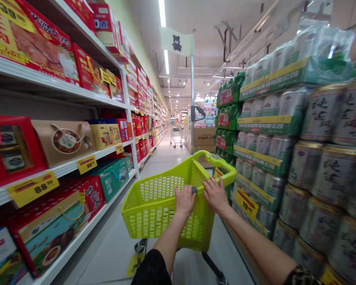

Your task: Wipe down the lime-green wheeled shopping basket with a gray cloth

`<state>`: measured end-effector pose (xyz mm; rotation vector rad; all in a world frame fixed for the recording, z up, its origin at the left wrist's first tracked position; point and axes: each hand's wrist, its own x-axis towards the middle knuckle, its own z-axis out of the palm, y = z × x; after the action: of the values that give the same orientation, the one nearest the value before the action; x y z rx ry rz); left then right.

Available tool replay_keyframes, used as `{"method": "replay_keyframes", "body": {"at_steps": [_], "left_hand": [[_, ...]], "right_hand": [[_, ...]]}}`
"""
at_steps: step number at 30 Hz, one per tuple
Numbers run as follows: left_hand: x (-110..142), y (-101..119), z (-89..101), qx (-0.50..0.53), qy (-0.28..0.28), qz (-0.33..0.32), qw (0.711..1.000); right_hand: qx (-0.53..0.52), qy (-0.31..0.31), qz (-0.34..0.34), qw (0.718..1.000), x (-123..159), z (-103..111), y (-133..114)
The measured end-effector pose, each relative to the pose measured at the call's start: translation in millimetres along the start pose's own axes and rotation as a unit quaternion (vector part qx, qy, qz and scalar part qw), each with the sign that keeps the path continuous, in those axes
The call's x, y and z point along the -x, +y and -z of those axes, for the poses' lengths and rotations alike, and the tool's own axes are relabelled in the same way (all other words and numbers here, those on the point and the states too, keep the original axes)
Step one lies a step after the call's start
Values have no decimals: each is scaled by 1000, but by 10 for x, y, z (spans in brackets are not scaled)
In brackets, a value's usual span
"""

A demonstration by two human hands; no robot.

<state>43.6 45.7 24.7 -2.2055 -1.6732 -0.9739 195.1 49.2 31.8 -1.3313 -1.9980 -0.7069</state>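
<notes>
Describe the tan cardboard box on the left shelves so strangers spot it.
Left of the lime-green plastic cart stand white metal shelves. Midway up, between a red windowed box and a yellow box, sits the tan cardboard box; unlike both, it shows a large round dish picture.

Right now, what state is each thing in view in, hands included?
Left hand: curled over the cart's rim
Right hand: curled over the rim
Green cart: upright, no goods visible inside
Distant cart: upright in the aisle
Can packs: stacked, top one film-wrapped
Bear flag: raised, spread out
Ceiling light: lit
</notes>
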Motion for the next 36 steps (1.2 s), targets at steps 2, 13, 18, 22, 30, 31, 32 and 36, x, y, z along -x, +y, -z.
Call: {"method": "replay_keyframes", "body": {"at_steps": [2,13,18,22,30,31,32,36], "left_hand": [[44,-109,-12,-21,1,-28,999],[395,-873,110,-81,-3,21,997],[287,-698,65,-75,-15,-15,997],[332,-886,144,-98,-42,-28,994],[602,-1231,295,-129,-29,25,991],[613,-1192,285,-132,-25,36,990],[617,-1141,272,-133,-22,44,990],[595,-953,225,-118,-20,45,992]], "right_hand": [[5,6,-1,1000,29,6,6],[23,3,-15,1000,79,-8,-65],[22,-1,-10,1000,68,-25,-63],[22,-5,11,1000,79,-6,46],[8,2,6,1000,140,-29,147],[0,3,3,1000,144,-30,143],[-8,2,-2,1000,146,-30,140],[-33,0,-13,999,159,-20,162]]}}
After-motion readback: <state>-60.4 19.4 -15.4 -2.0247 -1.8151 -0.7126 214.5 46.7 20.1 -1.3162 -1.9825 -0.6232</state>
